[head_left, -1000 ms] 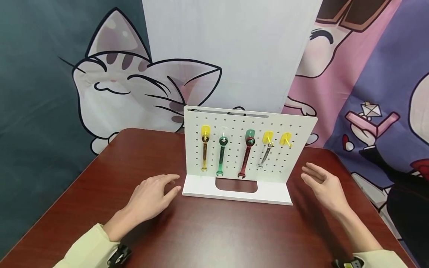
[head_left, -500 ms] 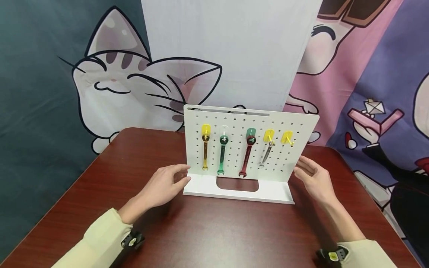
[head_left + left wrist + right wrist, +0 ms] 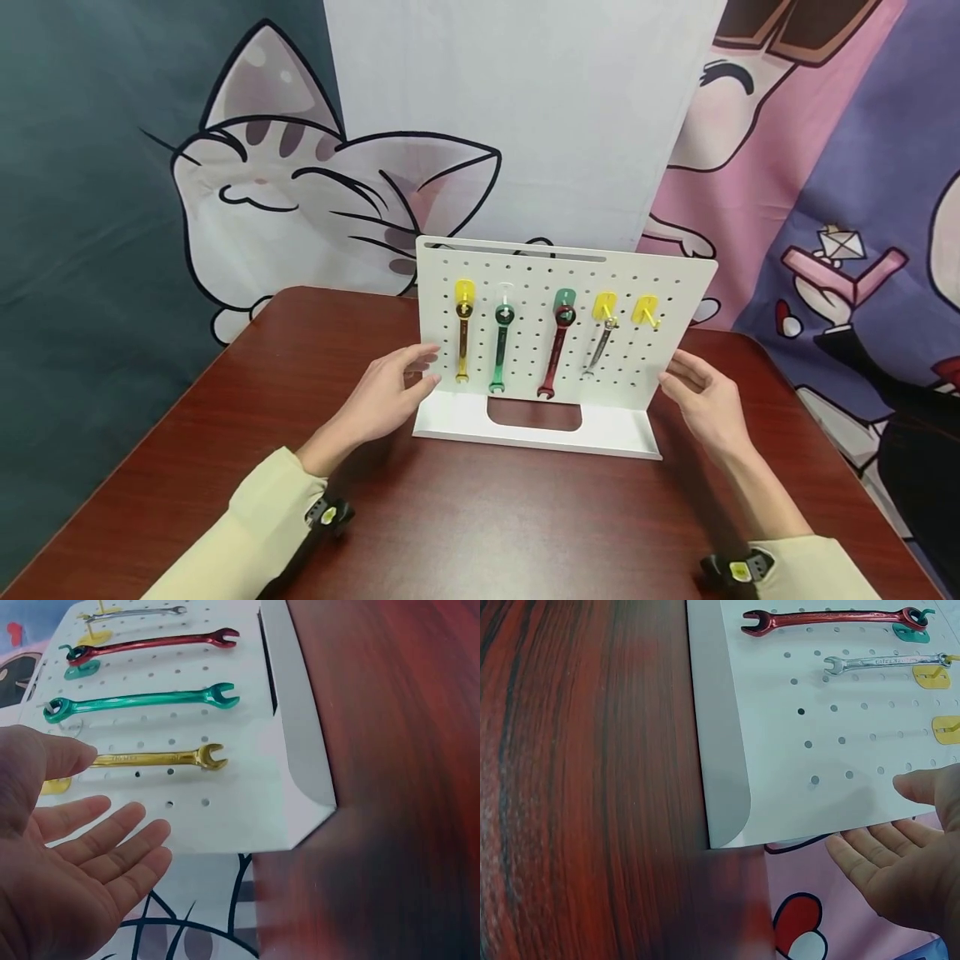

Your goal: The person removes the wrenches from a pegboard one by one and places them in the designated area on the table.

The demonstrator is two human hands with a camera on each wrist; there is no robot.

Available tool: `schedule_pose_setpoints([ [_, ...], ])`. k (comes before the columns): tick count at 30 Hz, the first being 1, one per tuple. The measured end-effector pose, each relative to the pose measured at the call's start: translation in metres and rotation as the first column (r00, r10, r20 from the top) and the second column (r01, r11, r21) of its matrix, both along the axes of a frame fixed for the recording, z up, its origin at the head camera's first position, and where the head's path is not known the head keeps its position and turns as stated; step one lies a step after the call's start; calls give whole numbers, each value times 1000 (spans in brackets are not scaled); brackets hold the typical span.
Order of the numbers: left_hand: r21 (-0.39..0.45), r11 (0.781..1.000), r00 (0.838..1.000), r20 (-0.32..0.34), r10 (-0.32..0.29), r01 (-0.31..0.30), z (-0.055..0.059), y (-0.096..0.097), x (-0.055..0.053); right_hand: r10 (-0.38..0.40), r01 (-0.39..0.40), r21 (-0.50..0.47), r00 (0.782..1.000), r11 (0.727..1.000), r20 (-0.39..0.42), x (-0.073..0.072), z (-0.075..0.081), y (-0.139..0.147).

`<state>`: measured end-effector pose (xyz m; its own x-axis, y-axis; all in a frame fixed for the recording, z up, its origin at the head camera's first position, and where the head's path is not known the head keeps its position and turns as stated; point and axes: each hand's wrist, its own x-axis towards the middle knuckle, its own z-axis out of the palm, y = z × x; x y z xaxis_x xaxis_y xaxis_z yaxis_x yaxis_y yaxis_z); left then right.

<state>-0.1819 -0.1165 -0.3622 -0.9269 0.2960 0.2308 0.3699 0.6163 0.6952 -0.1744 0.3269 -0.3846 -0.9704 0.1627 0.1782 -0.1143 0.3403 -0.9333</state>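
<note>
A white pegboard stand rests upright on the table. From its hooks hang a gold wrench, a green wrench, a red wrench and a smaller silver wrench. A yellow hook at the right bears nothing. My left hand is at the board's left edge, thumb and fingers apart; in the left wrist view its thumb overlaps the gold wrench. At the right edge is my right hand, its thumb before the board and its fingertips partly hidden behind it.
The stand's white base has a rounded cutout. Brown wooden table extends in front and to both sides. Behind it hangs a cloth with cartoon cats. Each wrist wears a black strap.
Both hands have moved inward to the board's side edges. In the last half second the left hand has risen further along its edge, while the right has barely moved. The wrenches hang as before.
</note>
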Motion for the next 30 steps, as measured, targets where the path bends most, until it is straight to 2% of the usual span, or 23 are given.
schedule_pose_setpoints([
  [8,74,997,1000,16,-27,26,-3,17,-15,-21,20,-84,1000,996,-19,0,-2,-4],
  [15,154,987,999,16,-50,47,-6,25,-23,-42,41,-152,999,988,-5,-2,0,-8],
  [23,252,966,995,60,-76,58,-6,33,-34,-55,55,-138,998,989,4,-3,1,-8],
  [30,253,967,994,94,-48,23,-6,35,-32,-59,63,-115,998,991,37,-3,1,-7],
])
